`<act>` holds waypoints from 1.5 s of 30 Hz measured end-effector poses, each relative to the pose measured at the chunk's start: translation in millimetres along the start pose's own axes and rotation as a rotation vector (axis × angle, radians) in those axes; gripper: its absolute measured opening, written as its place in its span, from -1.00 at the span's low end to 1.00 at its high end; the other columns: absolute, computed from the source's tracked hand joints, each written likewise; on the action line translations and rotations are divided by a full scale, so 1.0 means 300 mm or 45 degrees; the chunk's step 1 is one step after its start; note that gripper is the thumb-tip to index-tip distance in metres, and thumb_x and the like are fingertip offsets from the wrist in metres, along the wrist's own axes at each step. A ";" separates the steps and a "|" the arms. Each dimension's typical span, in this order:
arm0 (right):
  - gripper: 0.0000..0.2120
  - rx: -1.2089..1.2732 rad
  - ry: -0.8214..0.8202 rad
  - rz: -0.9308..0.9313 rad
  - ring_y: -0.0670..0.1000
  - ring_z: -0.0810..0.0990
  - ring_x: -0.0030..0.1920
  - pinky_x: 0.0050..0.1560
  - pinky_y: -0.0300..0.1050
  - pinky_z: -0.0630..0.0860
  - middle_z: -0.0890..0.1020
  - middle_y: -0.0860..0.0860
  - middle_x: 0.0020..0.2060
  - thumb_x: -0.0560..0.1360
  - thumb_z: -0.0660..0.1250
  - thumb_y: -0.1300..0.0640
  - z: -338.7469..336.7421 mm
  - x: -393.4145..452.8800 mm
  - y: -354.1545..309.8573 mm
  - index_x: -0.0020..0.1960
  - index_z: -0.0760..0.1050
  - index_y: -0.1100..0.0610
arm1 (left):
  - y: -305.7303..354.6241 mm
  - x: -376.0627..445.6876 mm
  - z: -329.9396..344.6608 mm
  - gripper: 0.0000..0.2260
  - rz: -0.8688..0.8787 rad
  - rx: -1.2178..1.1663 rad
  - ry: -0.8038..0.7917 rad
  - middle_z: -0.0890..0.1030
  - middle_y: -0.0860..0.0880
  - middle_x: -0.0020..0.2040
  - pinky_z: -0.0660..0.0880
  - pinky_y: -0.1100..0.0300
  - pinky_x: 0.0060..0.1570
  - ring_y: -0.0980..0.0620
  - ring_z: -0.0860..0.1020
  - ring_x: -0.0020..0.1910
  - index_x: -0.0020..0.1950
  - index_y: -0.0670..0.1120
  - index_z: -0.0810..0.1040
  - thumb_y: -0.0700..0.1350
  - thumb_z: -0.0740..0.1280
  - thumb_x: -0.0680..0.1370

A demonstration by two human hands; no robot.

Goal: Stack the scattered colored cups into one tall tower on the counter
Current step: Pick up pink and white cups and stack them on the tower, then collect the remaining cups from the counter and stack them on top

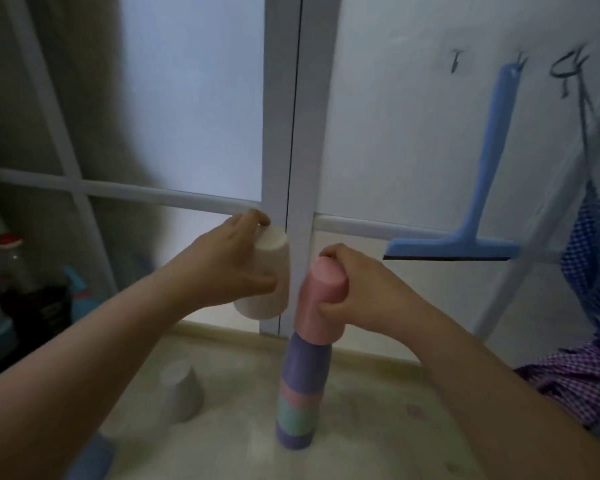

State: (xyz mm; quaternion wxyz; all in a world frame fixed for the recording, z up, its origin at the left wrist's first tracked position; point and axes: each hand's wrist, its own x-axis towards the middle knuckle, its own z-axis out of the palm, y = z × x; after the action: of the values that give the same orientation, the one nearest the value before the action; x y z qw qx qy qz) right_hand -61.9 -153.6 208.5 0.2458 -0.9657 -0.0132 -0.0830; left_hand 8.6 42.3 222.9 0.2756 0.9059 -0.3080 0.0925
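Observation:
A tower of nested upside-down cups (302, 386) stands on the beige counter (378, 427), banded purple, green, pink and purple. A pink cup (317, 299) caps the tower, and my right hand (357, 292) grips its upper part from the right. Left of the tower's top, my left hand (232, 268) holds a white cup (269, 271) upside down in the air, level with the pink cup. A grey cup (181, 393) stands upside down on the counter at the left. Something blue (94, 459), possibly another cup, shows at the bottom left edge.
A window frame (291, 168) with a white rail rises right behind the tower. A blue squeegee (478, 202) hangs on the wall at the right. Checked cloths (582, 386) lie and hang at the right. A bottle and dark containers (35, 299) stand at the left.

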 end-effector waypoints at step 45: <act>-0.50 -0.203 -0.590 -0.244 0.04 0.51 0.17 0.09 -0.14 0.45 0.51 0.00 0.23 0.44 0.34 -0.05 0.499 -0.090 -0.047 0.33 0.31 0.01 | -0.319 -0.401 0.177 -0.61 -0.274 0.364 -0.123 0.54 -0.05 0.17 0.40 0.08 0.02 -0.11 0.51 0.12 0.24 -0.02 0.40 0.11 0.24 0.48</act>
State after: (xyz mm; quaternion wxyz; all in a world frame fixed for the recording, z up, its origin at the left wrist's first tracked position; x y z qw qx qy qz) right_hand -66.4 -69.5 80.9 0.1506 -0.9696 -0.1538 0.1166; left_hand -28.7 136.8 95.7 0.1372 0.9670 -0.2058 0.0615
